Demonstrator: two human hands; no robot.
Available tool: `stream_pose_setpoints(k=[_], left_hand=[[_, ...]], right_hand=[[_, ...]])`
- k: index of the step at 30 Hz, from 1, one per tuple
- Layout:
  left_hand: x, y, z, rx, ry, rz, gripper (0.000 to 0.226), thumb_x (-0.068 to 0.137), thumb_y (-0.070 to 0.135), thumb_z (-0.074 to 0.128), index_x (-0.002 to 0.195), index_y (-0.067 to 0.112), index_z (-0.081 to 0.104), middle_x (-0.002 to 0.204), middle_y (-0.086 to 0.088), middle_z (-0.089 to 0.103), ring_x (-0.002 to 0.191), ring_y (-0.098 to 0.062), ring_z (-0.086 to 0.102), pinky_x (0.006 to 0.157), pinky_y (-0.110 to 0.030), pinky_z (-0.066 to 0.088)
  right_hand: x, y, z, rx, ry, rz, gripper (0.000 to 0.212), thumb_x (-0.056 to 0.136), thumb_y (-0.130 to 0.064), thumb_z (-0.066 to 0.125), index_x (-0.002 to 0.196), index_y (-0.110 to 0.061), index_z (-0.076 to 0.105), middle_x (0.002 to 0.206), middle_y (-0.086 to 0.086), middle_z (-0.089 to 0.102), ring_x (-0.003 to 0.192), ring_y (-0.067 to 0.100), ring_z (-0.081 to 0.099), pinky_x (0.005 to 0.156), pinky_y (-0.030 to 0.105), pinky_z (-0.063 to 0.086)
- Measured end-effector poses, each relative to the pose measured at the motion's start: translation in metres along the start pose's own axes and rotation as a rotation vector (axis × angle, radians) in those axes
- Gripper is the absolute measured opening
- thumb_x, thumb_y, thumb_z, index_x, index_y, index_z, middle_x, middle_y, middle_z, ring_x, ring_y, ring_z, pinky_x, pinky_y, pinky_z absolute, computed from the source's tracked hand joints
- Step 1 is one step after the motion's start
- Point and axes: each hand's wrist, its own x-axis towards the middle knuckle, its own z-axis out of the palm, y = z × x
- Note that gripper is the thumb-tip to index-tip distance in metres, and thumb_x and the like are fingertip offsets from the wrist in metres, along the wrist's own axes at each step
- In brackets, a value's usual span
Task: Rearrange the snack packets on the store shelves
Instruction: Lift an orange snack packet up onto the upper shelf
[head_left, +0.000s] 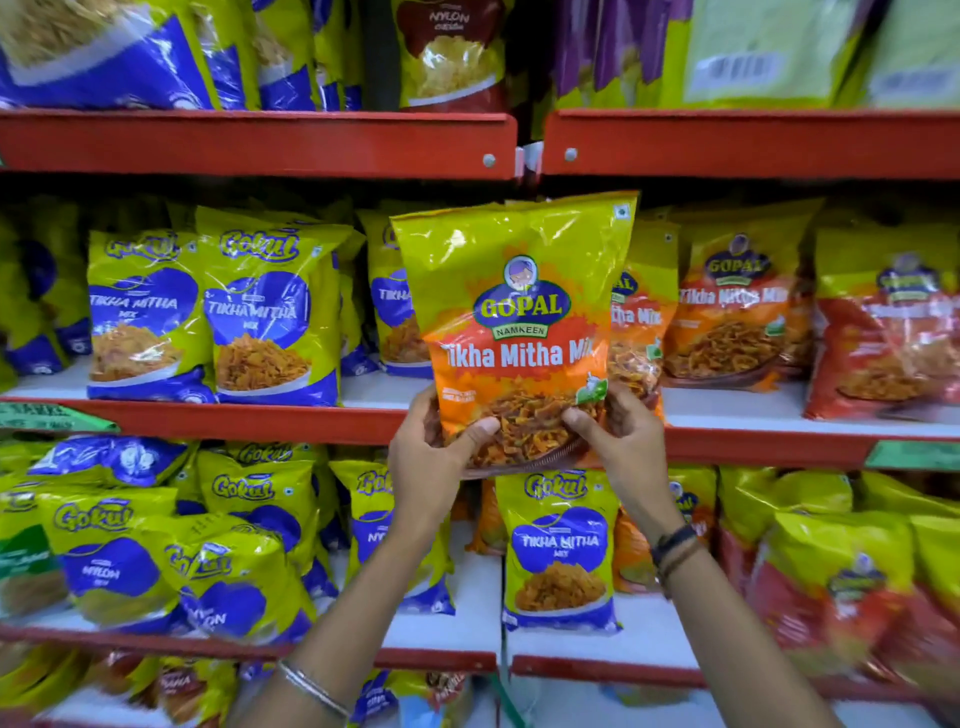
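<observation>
I hold an orange and yellow Gopal Tikha Mitha Mix packet (519, 312) upright in front of the middle shelf (260, 418). My left hand (431, 457) grips its lower left corner and my right hand (618, 441) grips its lower right corner. Behind it on the middle shelf stand more orange Gopal packets (727, 312) to the right and yellow-blue Gokul Tikha Mitha packets (265, 312) to the left. A bare white stretch of shelf shows just left of the held packet.
The upper shelf (260, 143) carries blue-yellow packets and a Nylon packet (452, 52). The lower shelf (441, 660) holds Gokul packets (558, 551), some slumped at the left, and red packets (831, 597) at the right. Green price tags (52, 415) hang on shelf edges.
</observation>
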Motion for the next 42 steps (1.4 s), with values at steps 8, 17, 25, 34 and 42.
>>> stream_pose_setpoints(k=[8, 17, 25, 34, 42], left_hand=[[-0.053, -0.008, 0.046, 0.119, -0.087, -0.123, 0.046, 0.061, 0.029, 0.083, 0.102, 0.023, 0.064, 0.096, -0.001, 0.075, 0.088, -0.015, 0.071, 0.084, -0.045, 0.057], [-0.077, -0.004, 0.079, 0.162, -0.068, -0.18, 0.068, 0.048, 0.058, 0.08, 0.106, 0.026, 0.063, 0.101, 0.0, 0.075, 0.095, -0.017, 0.07, 0.086, -0.049, 0.056], [-0.058, 0.031, 0.14, 0.078, -0.156, -0.11, 0.045, 0.056, 0.023, 0.084, 0.097, 0.026, 0.063, 0.101, -0.009, 0.074, 0.088, -0.026, 0.07, 0.081, -0.049, 0.057], [-0.014, 0.039, 0.249, 0.075, -0.217, 0.096, 0.051, 0.072, 0.008, 0.075, 0.111, 0.027, 0.049, 0.098, 0.009, 0.066, 0.092, -0.006, 0.065, 0.089, -0.04, 0.053], [0.006, 0.002, 0.293, 0.29, -0.282, -0.032, 0.072, 0.082, 0.037, 0.068, 0.143, 0.02, 0.033, 0.147, -0.006, 0.046, 0.137, -0.027, 0.039, 0.108, -0.051, 0.038]], right_hand=[[-0.053, 0.029, -0.064, -0.005, 0.035, 0.123, 0.024, 0.08, -0.015, 0.071, 0.1, -0.027, 0.066, 0.102, -0.005, 0.072, 0.093, 0.005, 0.068, 0.082, 0.028, 0.052], [-0.062, 0.032, -0.105, -0.042, 0.029, 0.115, 0.024, 0.078, -0.023, 0.074, 0.1, -0.029, 0.068, 0.104, -0.006, 0.072, 0.098, 0.009, 0.068, 0.083, 0.03, 0.053], [-0.021, 0.01, -0.171, -0.065, 0.057, -0.024, 0.03, 0.077, -0.015, 0.074, 0.106, -0.019, 0.065, 0.102, -0.002, 0.072, 0.094, 0.009, 0.068, 0.085, 0.026, 0.053], [0.06, 0.009, -0.249, -0.155, 0.098, -0.139, 0.036, 0.083, 0.003, 0.065, 0.116, -0.005, 0.054, 0.087, -0.015, 0.071, 0.077, 0.002, 0.067, 0.062, 0.017, 0.054], [0.083, 0.048, -0.274, -0.316, 0.102, -0.059, 0.02, 0.084, -0.012, 0.068, 0.103, -0.012, 0.061, 0.088, -0.008, 0.066, 0.077, -0.012, 0.062, 0.067, 0.01, 0.047]])
